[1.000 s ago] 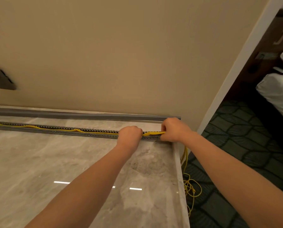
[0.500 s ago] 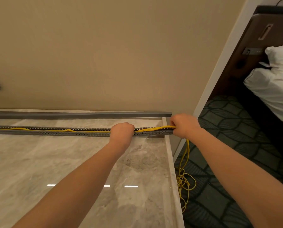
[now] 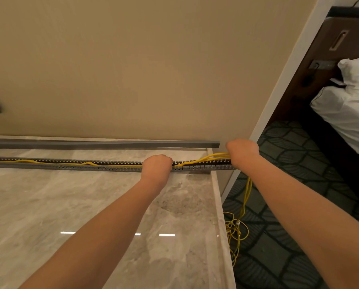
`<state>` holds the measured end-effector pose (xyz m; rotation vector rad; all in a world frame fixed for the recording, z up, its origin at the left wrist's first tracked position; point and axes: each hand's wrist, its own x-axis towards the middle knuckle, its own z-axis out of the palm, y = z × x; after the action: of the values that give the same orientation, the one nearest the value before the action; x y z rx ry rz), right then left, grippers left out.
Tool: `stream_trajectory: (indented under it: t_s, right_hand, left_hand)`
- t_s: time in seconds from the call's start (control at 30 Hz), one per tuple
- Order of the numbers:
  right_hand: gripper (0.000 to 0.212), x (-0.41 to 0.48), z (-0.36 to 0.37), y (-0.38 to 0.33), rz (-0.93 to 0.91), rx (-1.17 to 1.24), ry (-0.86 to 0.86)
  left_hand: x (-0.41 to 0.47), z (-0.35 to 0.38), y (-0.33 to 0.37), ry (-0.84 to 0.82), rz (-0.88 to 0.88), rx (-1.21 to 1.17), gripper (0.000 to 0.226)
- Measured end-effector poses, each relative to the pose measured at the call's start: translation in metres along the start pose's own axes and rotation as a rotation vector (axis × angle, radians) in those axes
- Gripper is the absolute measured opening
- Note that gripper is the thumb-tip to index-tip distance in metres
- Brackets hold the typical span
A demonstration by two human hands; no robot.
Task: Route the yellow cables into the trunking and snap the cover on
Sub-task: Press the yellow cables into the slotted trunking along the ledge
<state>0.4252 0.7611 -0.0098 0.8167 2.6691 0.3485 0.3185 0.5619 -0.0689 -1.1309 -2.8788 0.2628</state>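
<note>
Left hand point(image 3: 156, 166) and right hand point(image 3: 243, 152) clutch yellow cables point(image 3: 203, 159) partly laid in the trunking point(image 3: 70, 166); cover point(image 3: 103, 144) lies unfitted behind, mid-frame.

Grey slotted trunking point(image 3: 70, 166) lies open w/ yellow cables point(image 3: 116, 163) inside, lifting out at R end; cover point(image 3: 112, 144) separate, just behind.

I have both bare forearms stretched forward. My left hand point(image 3: 156, 166) is fisted over the yellow cables point(image 3: 195, 161); my right hand point(image 3: 243, 153) grips them further right.
</note>
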Motion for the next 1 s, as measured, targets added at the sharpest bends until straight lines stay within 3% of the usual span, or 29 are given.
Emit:
stream_trajectory:
  t_s: [0.37, 0.63, 0.73, 0.83, 1.0]
  right_hand:
    - [0.015, 0.001, -0.011, -0.003, -0.005, 0.122, -0.014]
    - [0.019, -0.002, -0.010, -0.008, -0.010, 0.118, -0.031]
    - [0.021, -0.003, -0.009, -0.013, -0.041, 0.099, 0.035]
    - [0.004, -0.002, -0.011, -0.021, -0.103, 0.175, 0.120]
    - [0.012, 0.002, -0.008, -0.033, -0.210, 0.265, 0.079]
  left_hand:
    - [0.000, 0.001, 0.000, 0.007, 0.011, 0.007, 0.016]
    - [0.000, 0.002, -0.001, 0.014, 0.009, -0.004, 0.015]
    - [-0.001, 0.003, -0.001, 0.020, 0.016, -0.003, 0.013]
    - [-0.001, 0.003, -0.002, 0.026, 0.017, -0.005, 0.014]
    - [-0.003, 0.004, -0.002, 0.044, 0.031, 0.001, 0.014]
